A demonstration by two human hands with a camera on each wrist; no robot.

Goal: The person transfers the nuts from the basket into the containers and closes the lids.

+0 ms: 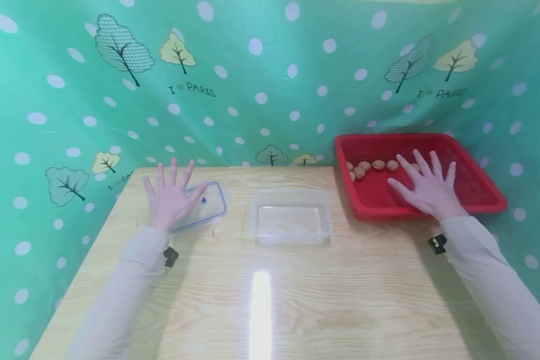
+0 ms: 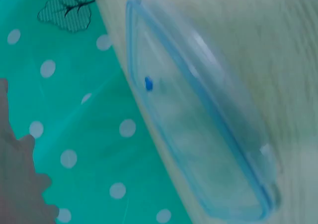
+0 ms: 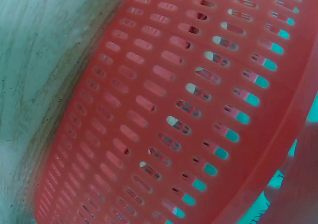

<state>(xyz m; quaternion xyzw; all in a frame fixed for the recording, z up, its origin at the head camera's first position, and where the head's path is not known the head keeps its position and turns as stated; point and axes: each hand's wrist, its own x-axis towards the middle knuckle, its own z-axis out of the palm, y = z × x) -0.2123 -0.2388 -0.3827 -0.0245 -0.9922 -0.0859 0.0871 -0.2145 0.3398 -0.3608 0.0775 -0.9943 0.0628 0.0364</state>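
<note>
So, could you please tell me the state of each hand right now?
Left hand: spread open, holding nothing.
Right hand: spread open, holding nothing.

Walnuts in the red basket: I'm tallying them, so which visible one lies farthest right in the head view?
The walnut partly hidden behind the right hand; the other visible ones all lie farther left.
</note>
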